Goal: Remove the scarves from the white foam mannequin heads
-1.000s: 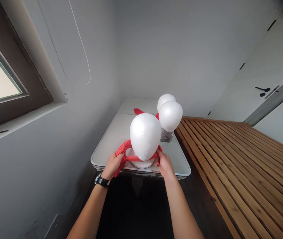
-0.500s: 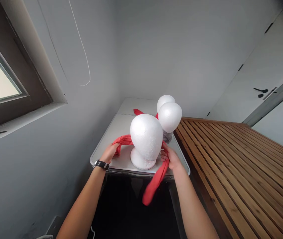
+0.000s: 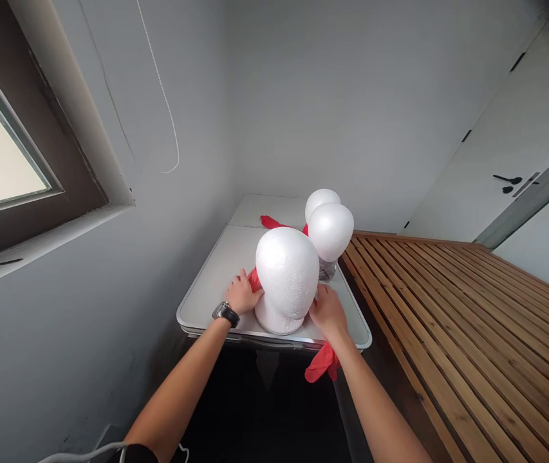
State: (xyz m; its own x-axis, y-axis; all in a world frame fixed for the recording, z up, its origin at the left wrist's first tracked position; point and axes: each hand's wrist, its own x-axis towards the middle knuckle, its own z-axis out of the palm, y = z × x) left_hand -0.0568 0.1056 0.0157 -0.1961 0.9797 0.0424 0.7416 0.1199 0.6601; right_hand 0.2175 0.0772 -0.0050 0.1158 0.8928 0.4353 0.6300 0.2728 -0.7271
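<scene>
A white foam mannequin head [image 3: 287, 273] stands upright near the table's front edge, with a red scarf [image 3: 322, 364] passing around behind its neck. At the neck's left side, my left hand [image 3: 244, 294] is closed on a bunched part of the scarf, thumb against the foam. My right hand [image 3: 328, 311] is curled close against the other side of the neck, holding the scarf; its fingertips are partly hidden. Below my right wrist, a loose scarf end hangs over the table edge. Most of the cloth behind the head is out of sight.
Two more foam heads stand behind, the nearer foam head [image 3: 331, 230] with a grey scarf [image 3: 327, 269] at its neck. Another red cloth [image 3: 270, 222] lies farther back on the white table [image 3: 216, 276]. A slatted wooden bench [image 3: 428, 308] adjoins the right side.
Both hands have moved in against the foam head's neck, drawing the red scarf closer around it. The hanging scarf end has shifted to the right, under my right wrist.
</scene>
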